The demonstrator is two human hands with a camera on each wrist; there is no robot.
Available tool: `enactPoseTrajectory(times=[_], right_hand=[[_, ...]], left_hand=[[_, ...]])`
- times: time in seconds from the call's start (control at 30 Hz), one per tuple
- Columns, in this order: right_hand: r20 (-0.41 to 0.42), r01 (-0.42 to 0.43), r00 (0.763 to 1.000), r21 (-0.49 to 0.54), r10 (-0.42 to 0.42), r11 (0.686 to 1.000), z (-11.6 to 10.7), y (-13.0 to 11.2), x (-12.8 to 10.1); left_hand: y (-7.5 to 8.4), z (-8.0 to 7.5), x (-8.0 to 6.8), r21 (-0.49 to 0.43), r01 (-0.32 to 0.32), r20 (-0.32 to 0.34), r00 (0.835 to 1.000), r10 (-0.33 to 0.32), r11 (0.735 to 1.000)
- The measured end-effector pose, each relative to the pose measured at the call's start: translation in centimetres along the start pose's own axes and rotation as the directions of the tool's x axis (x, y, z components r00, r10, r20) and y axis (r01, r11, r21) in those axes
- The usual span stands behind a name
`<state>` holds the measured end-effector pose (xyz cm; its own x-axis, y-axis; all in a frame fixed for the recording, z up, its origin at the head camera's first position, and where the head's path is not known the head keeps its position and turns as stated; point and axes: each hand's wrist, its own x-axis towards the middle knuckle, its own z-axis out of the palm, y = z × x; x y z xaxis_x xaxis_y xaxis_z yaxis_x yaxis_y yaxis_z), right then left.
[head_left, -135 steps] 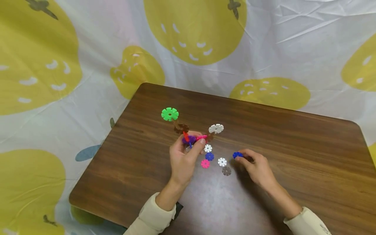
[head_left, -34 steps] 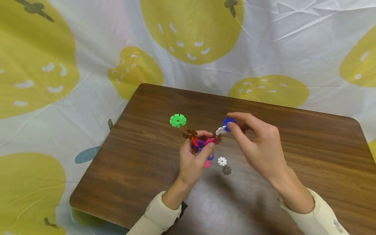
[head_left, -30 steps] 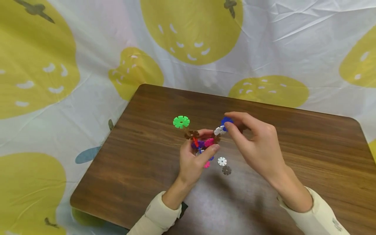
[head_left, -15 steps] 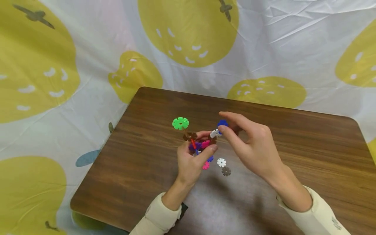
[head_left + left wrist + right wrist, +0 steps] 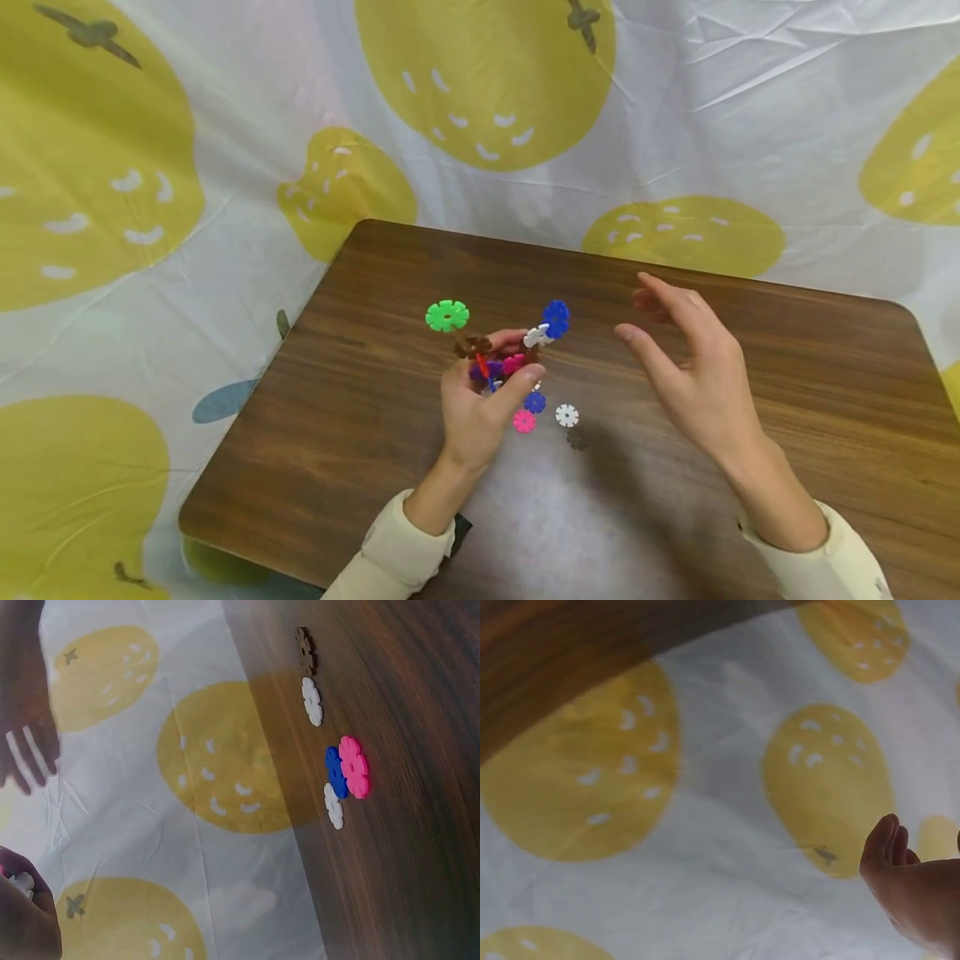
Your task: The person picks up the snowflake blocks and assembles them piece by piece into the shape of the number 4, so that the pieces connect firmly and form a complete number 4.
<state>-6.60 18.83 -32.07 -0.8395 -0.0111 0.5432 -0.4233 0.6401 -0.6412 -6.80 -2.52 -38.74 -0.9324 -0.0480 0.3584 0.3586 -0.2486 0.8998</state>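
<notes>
My left hand (image 5: 474, 421) holds a joined figure of notched plastic discs, pinching it around its purple disc (image 5: 480, 372) and pink disc (image 5: 513, 364). A green disc (image 5: 447, 316) sticks out at the figure's upper left, joined through a brown disc (image 5: 476, 347). At the upper right a white disc (image 5: 537, 336) carries a blue disc (image 5: 557, 318). My right hand (image 5: 705, 383) hovers to the right, apart from the figure, thumb and fingers spread with nothing between them. In the left wrist view only a white disc (image 5: 22, 883) and a bit of pink show of the figure.
Loose discs lie on the brown wooden table (image 5: 750, 400) below the left hand: a pink one (image 5: 524, 421), a blue one (image 5: 535, 402), a white one (image 5: 567, 416) and a shaded brown one (image 5: 577, 440). Another white disc (image 5: 334, 806) lies beside the blue one. A patterned curtain (image 5: 495, 200) hangs behind.
My right hand first picked up the blue disc from the table and brought it to the figure's white disc. Now it has let go and moved right; the blue disc stays on the figure.
</notes>
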Motion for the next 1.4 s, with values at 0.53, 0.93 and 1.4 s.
enactPoseTrajectory(times=[0.53, 0.93, 1.4], right_hand=[[0.261, -0.051, 0.962, -0.103, 0.077, 0.993, 4.1, 8.4, -4.4], [0.452, -0.057, 0.885, -0.139, 0.114, 0.989, 7.7, 10.5, -7.1], [0.498, 0.058, 0.865, -0.214, 0.058, 0.975, 9.0, 11.1, -8.1]], left_hand=[[0.2, -0.3, 0.0, 0.004, -0.004, 0.013, 1.000, 0.003, 1.000], [0.4, -0.6, 0.0, 0.009, 0.003, 0.018, 1.000, -0.003, 1.000], [0.4, -0.7, 0.0, 0.020, 0.004, 0.020, 1.000, -0.005, 1.000]])
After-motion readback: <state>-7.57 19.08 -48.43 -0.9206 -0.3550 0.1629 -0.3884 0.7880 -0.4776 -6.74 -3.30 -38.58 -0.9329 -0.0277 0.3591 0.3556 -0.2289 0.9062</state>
